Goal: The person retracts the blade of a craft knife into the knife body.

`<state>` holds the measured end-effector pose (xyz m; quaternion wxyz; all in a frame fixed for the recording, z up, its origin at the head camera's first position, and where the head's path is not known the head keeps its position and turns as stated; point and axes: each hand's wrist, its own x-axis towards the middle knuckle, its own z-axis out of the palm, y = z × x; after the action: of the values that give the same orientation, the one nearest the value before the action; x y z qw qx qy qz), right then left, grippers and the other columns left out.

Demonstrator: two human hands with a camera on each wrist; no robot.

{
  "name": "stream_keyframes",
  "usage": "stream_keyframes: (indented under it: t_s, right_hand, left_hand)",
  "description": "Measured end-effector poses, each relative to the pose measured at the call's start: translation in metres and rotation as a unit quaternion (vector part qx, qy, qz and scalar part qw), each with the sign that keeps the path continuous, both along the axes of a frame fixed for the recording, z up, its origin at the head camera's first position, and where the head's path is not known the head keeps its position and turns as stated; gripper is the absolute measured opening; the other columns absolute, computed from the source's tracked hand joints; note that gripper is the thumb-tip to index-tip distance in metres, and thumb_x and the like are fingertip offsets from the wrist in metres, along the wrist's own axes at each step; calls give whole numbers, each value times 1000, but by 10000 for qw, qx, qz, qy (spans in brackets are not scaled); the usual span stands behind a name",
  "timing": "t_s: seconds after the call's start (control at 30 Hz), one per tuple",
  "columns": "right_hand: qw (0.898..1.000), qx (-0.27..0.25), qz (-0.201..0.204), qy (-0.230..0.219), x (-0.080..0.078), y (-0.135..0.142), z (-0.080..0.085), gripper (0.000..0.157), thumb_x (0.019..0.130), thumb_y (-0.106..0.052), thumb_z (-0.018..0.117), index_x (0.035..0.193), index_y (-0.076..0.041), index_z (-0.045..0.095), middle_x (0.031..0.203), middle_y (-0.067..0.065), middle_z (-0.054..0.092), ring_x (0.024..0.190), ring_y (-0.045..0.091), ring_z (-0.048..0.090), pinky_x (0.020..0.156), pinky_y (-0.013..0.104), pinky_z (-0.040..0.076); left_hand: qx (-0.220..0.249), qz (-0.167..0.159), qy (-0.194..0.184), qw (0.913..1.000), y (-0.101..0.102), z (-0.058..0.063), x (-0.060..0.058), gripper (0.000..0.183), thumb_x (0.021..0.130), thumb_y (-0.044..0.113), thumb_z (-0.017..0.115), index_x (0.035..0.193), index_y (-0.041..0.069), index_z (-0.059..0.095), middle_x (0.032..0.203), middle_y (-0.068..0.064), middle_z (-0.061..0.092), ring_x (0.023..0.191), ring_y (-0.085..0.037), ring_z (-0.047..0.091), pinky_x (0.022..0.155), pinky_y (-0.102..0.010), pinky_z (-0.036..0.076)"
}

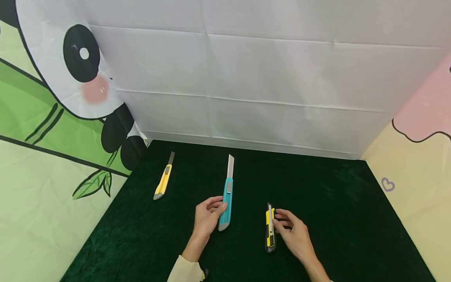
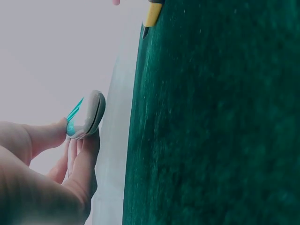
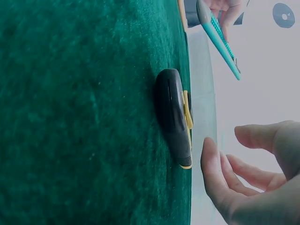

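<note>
My left hand (image 1: 206, 219) pinches a teal utility knife (image 1: 227, 199) between thumb and fingers. Its wide blade is extended and points away from me; in the left wrist view its grey end cap (image 2: 95, 112) is raised off the cloth. A yellow and black utility knife (image 1: 270, 231) lies on the cloth to the right. Beside that knife is my right hand (image 1: 295, 235), thumb and fingers bent and parted; the right wrist view shows a gap between the fingertips (image 3: 209, 147) and the black-cased knife (image 3: 171, 112).
A slim yellow utility knife (image 1: 163, 182) with its blade out lies at the left of the dark green cloth (image 1: 324, 196). Behind stands a creased white backdrop (image 1: 253, 74). Cartoon-printed sheets hang on the left (image 1: 35, 219) and right (image 1: 412, 168).
</note>
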<state>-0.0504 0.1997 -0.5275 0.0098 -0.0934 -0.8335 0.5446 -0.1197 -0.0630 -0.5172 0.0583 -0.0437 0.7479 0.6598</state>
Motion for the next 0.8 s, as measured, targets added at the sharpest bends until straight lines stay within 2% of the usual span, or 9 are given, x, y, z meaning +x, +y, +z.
stream_keyframes:
  t_s: [0.33,0.8]
  right_hand:
    - [9995,-313,37,87,-1,-3,6,39,100,-12,67,136,-3,59,126,16,63,104,24,69,81,32,60]
    - [9989,-432,45,191,-3,-9,11,36,102,-16,65,135,-4,59,125,14,63,105,24,69,82,34,60]
  left_hand:
    - [152,-160,-41,9997,9,-3,10,36,98,17,70,131,5,64,117,-9,69,102,-20,66,90,-38,55]
    - [385,-285,-22,9988,23,-3,22,36,98,18,71,131,5,65,116,-8,69,102,-20,66,90,-38,54]
